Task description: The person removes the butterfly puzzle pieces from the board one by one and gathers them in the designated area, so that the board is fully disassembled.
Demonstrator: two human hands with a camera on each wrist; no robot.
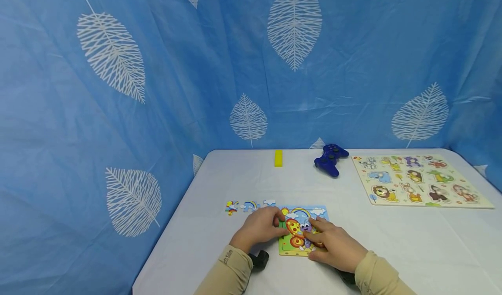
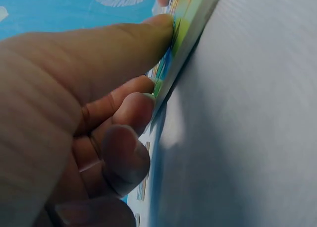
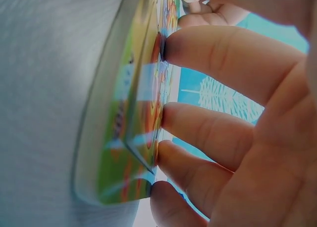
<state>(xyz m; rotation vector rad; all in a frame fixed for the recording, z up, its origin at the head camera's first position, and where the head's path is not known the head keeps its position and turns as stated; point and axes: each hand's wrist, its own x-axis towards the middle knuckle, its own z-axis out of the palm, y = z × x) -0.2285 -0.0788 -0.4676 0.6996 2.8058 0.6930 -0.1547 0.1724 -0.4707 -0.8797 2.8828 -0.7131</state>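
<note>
Your left hand (image 1: 260, 228) presses its fingertips against the left edge of the puzzle (image 1: 301, 231), fingers bent, thumb on its edge. Your right hand (image 1: 337, 248) lies on the puzzle's picture, fingers nearly straight, gripping nothing. The puzzle sits flat near you on the tabletop (image 1: 412, 242); three loose pieces (image 1: 249, 206) lie just left of it.

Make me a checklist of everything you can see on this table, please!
Surface: white table.
Job's things: butterfly puzzle flat on the table; three loose pieces to its left.
Clutter: yellow block, blue game controller, animal puzzle board at the back.
Grippers: left hand at the puzzle's left edge; right hand pressing fingertips on the picture.
Cables: nothing seen.
Surroundings: blue leaf-print curtain.
</note>
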